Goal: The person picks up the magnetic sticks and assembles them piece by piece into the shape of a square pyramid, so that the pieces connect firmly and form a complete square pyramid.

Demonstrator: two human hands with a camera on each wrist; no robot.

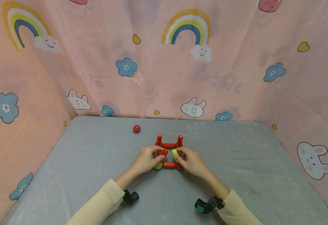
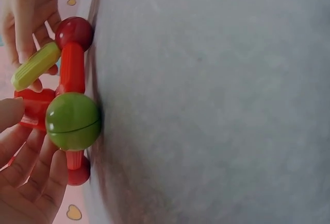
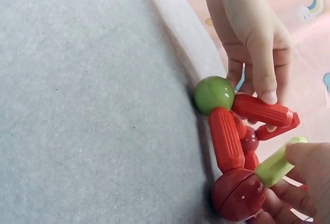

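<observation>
Firstly, on the far left part of the grey felt-like table mat (image 1: 96, 162) a small loose red plastic ball (image 1: 137, 128) lies alone, well apart from both hands. Nearer the middle, the left hand (image 1: 147, 160) rests on the mat and pinches a short red plastic rod (image 1: 164, 152) between thumb and fingers; in the right wrist view the thumb lies on top of this rod, which rises tilted from a round green plastic ball (image 1: 158, 166). This green ball touches the mat and forms the near left corner of a small frame of red plastic rods and balls (image 1: 168, 155), which stands in the middle of the mat between the two hands. From the green ball a horizontal red rod (image 1: 168, 165) goes along the mat to a dark red plastic ball (image 3: 238, 194) at the near right corner. At the back of the frame, two red rods stand upright. On the right side, the right hand (image 1: 190, 162) pinches a short yellow-green plastic rod (image 1: 175, 153) with curled fingertips; this rod goes up tilted from the dark red ball. The upper ends of the two held rods are near each other but apart. Both sleeves are pale yellow.
</observation>
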